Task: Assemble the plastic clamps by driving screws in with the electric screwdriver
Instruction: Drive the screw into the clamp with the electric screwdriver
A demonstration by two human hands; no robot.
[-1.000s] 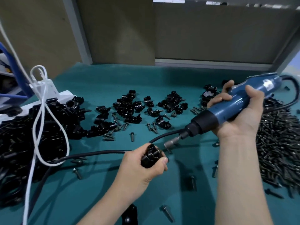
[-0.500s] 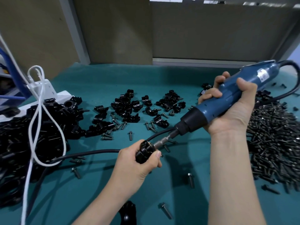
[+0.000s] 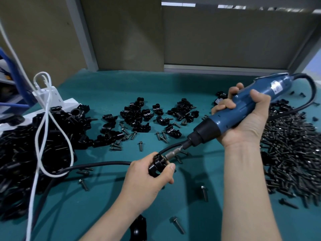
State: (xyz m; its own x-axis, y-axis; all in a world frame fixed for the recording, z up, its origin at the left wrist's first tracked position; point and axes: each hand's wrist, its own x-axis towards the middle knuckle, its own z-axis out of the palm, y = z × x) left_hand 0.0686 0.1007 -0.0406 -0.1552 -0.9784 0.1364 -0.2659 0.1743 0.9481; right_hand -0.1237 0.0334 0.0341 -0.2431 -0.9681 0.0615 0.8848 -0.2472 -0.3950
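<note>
My left hand [image 3: 147, 178] grips a black plastic clamp [image 3: 157, 165] a little above the green table. My right hand [image 3: 243, 119] is wrapped round the blue electric screwdriver [image 3: 239, 108], which slants down to the left. Its metal bit [image 3: 172, 153] is pressed into the top of the clamp; the screw under the bit is hidden. A black cable [image 3: 97, 165] runs left across the table, passing behind my left hand.
Loose black clamp halves [image 3: 137, 113] lie in small groups at mid-table, with a big heap [image 3: 34, 145] at the left. A large pile of dark screws [image 3: 291, 153] fills the right side. Single screws [image 3: 204, 193] lie scattered near my arms. A white cord [image 3: 43, 119] hangs at the left.
The screwdriver came down and left until its bit met the clamp in my left hand. My left hand shifted the clamp slightly left and up to meet it.
</note>
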